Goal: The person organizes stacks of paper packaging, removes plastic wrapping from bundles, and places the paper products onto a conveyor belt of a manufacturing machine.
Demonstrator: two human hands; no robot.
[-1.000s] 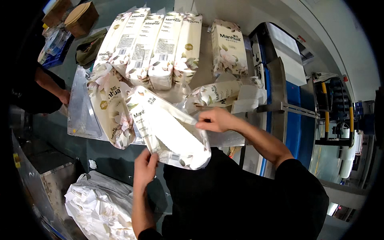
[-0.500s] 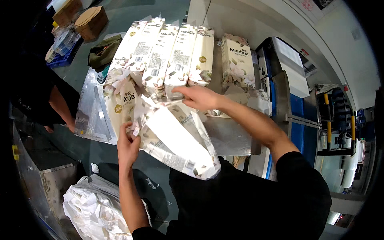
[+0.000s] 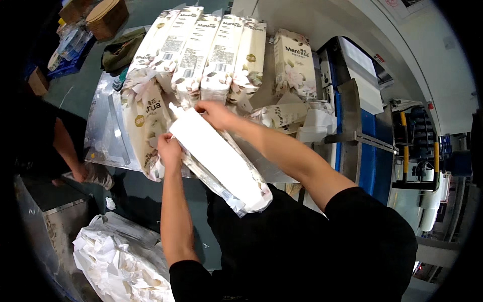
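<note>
While four long packs [image 3: 201, 50] are already laid side by side at 12 o'clock, one long white pack [image 3: 221, 161] is gripped at its upper end by the left hand [image 3: 170, 149] and right hand [image 3: 217, 113], not yet placed.

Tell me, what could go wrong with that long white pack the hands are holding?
The long white pack sticks out past the table edge, held only near its top by the left hand and right hand; it might sag or slip down. Its loose clear wrapper could tear. Swinging it might knock the pack leaning beside it.
</note>
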